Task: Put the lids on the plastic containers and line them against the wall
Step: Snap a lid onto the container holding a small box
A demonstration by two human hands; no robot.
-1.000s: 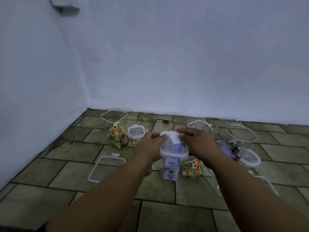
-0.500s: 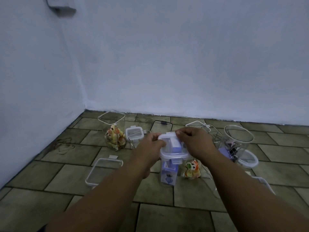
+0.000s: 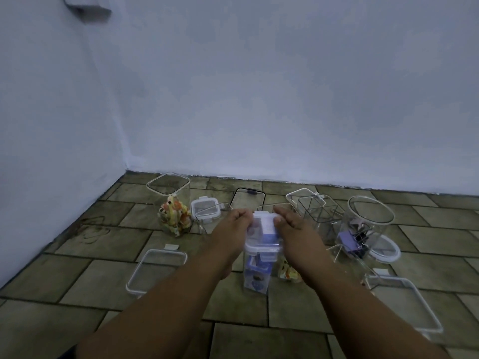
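Hands meet over a tall clear container [image 3: 258, 273] standing on the tiled floor [image 3: 103, 257], well out from the wall [image 3: 259, 99]. In the head view, the left hand [image 3: 232, 234] and the right hand [image 3: 295, 233] both pinch the far flap of the white-rimmed lid [image 3: 263, 240] that sits on this container; fingertips are closed on the flap. Purple packets show through the container's side.

Around it, open containers crowd the floor toward the wall: a square one [image 3: 172, 203] with colourful contents near the corner, a low one [image 3: 215, 217] just left of the left hand, two clear square ones [image 3: 315, 207] behind the right hand, and a round one [image 3: 368, 224] holding binder clips at the right. A small packet [image 3: 289, 273] lies just beside the held container, partly hidden by the right wrist.

Loose lids counted: a small one [image 3: 206, 207], a black-rimmed one [image 3: 247, 196], a rectangular one [image 3: 155, 270] at the left, a round one [image 3: 386, 251], and a large one [image 3: 407, 304] at the right, five in all.
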